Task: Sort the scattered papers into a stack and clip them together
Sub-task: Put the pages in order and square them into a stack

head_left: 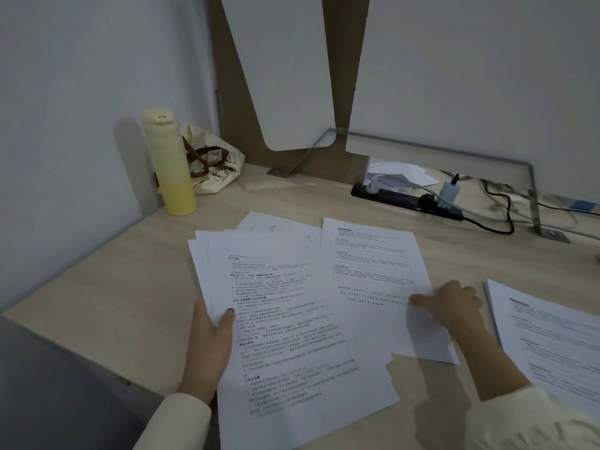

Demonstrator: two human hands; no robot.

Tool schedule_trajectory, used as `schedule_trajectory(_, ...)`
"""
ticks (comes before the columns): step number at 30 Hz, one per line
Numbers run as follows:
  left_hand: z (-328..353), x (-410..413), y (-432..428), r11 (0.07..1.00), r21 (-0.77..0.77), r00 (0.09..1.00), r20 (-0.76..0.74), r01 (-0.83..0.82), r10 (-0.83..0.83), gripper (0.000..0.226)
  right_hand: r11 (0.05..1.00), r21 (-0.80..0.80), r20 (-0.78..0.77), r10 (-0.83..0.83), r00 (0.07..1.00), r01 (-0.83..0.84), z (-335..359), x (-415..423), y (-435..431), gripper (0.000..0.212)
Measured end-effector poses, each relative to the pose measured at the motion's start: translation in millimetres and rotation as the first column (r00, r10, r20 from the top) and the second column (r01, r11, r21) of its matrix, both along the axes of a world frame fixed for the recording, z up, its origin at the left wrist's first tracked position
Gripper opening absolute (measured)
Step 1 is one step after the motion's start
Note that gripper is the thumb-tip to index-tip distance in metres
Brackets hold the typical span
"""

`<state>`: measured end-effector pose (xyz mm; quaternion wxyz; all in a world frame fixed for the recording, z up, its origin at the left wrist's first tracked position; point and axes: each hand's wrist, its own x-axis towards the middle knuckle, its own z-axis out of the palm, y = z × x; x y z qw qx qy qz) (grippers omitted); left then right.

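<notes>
Left hand (207, 345) pinches the fanned pile (292, 336) mid-frame at its left edge; right hand (451, 303) presses flat, open, on a loose sheet (373, 271). Paper's light, floppy and slidey, so I'd grab edges.

Two hands (207, 339) (451, 303), one bottle (170, 164), one bag (212, 167), one power strip (406, 201).

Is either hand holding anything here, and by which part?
The left hand grips the fanned bunch of white printed sheets at its left edge, thumb on top. The right hand presses flat on a single printed sheet's right edge, not gripping.
</notes>
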<state>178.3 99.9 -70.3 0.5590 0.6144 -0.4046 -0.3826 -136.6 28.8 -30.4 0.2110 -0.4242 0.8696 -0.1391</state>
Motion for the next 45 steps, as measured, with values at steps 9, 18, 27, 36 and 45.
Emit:
schedule_trajectory(9, -2.1, -1.5, -2.5, 0.998, 0.05, 0.997, 0.075, 0.023, -0.027, 0.037, 0.999, -0.008, 0.162, -0.037, 0.986, 0.039, -12.3, -7.8, -11.7, 0.06)
schedule_trajectory(18, 1.8, -3.6, 1.5, 0.998, 0.054, 0.996, 0.079, 0.042, -0.046, 0.03, 0.954, -0.297, 0.04, 0.061, 0.997, -0.046, -20.8, -5.2, 6.4, 0.016)
schedule_trajectory(27, 6.3, -7.3, 2.6, 0.999, 0.018, 0.996, 0.082, 0.037, -0.039, 0.031, 0.623, -0.777, 0.066, -0.062, 0.996, 0.09, 48.2, -8.7, 20.0, 0.023)
schedule_trajectory(36, 11.2, -0.2, 6.9, 0.988, 0.014, 0.987, 0.05, 0.153, -0.153, 0.039, 0.933, -0.353, 0.795, 0.256, 0.55, 0.076, 43.9, 11.1, 23.4, 0.014)
schedule_trajectory(45, 23.8, 2.7, 14.7, 0.973, 0.096, 0.93, -0.325, 0.21, -0.169, 0.043, 0.951, -0.265, 0.727, 0.305, 0.615, -0.158, -8.7, 76.0, 39.8, 0.018)
